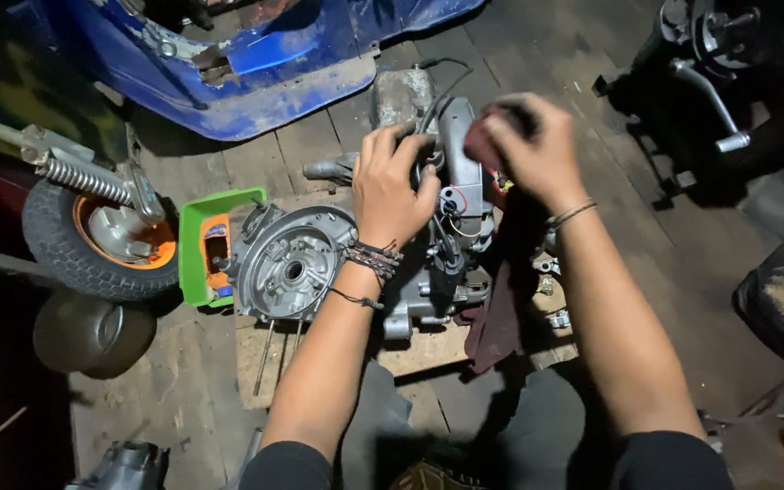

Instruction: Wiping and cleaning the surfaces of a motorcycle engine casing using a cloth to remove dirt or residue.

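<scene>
Grey cast-metal scooter engine block lies on a wooden board on the plank floor, centre of view. Long axis runs approx. 8 to 2 o'clock, round open crankcase face at the 8 o'clock end.

Left hand: fingers curled down over the engine's upper casing w/ black cables, gripping it. Engine body lies at 7 o'clock from these fingers.

Right hand: fingers closed round a dark red rag, pressed to the casing at 3 o'clock of left hand. Both hands near-equal in reach; left sits closer to block centre.

Green plastic tray at 9 o'clock of engine, touching or just beside; cannot tell which.
</scene>
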